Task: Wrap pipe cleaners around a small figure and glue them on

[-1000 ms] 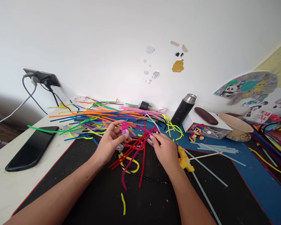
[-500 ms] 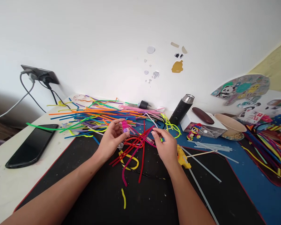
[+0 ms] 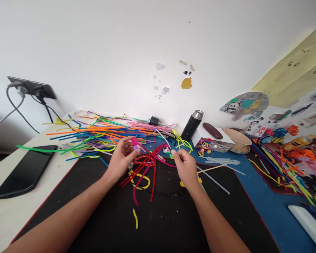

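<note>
My left hand (image 3: 120, 160) pinches a small pink coiled pipe-cleaner piece (image 3: 135, 143) just above the black mat (image 3: 102, 214). My right hand (image 3: 185, 167) hovers a little to the right with its fingers curled in a pinch; a tiny green bit shows at its fingertips, too small to name. Between the two hands lies a loose bunch of red and magenta pipe cleaners (image 3: 147, 165) with a yellow loop (image 3: 140, 179) under it. Just beyond my right fingers lies a small white figure (image 3: 166, 150).
A wide spread of coloured pipe cleaners (image 3: 100, 135) covers the table behind. A phone (image 3: 23, 172) lies left, a black flask (image 3: 191, 125) stands at the back, a yellow glue gun (image 3: 198, 180) and clear glue sticks (image 3: 216, 165) lie right. More craft clutter (image 3: 284, 158) fills the far right.
The view has swung to the right, showing more of the clutter there. My right hand has drawn a little closer to the red bunch; my left hand keeps hold of the pink coil.
</note>
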`<state>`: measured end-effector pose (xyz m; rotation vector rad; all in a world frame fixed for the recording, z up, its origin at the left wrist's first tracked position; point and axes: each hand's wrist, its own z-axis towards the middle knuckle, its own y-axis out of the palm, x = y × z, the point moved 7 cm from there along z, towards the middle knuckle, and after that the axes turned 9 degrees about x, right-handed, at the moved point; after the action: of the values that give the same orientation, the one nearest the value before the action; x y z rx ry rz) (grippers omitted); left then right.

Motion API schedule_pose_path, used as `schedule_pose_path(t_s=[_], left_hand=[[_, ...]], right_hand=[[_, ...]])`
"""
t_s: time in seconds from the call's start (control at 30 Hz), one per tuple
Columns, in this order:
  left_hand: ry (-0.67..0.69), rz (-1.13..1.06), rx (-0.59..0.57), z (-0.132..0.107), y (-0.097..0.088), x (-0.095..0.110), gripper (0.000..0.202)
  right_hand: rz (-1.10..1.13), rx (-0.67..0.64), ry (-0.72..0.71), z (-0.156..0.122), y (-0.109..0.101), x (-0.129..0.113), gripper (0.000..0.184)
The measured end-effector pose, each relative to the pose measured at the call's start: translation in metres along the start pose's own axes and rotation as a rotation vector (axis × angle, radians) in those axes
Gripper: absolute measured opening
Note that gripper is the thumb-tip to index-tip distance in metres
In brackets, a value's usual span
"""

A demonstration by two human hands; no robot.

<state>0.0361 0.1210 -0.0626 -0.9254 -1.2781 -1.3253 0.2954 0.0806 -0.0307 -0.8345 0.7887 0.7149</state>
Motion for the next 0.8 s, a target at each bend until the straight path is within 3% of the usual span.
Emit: schedule_pose_path(t_s=[0.23,0.37,0.57,0.8], left_hand=[[-0.032,-0.008,-0.09,-0.008,0.012,0.008,0.056],[-0.072,0.007,-0.122,-0.013,0.017,0.011,0.059],[-0.07,0.006,-0.142,-0.016,0.02,0.007,0.057],[-0.046,0.006,-0.141,-0.02,0.014,0.001,0.05]], right_hand=[[-0.154,-0.189,0.123,-0.015,-0.049,0.018,0.033],[-0.3,-0.227,0.185,-0.041,-0.082,0.026,0.039],[-0.535,-0.432,0.2,-0.082,-0.075,0.033,0.045],[-0.697,-0.423,0.09,-0.07,-0.063,0.03,0.021]])
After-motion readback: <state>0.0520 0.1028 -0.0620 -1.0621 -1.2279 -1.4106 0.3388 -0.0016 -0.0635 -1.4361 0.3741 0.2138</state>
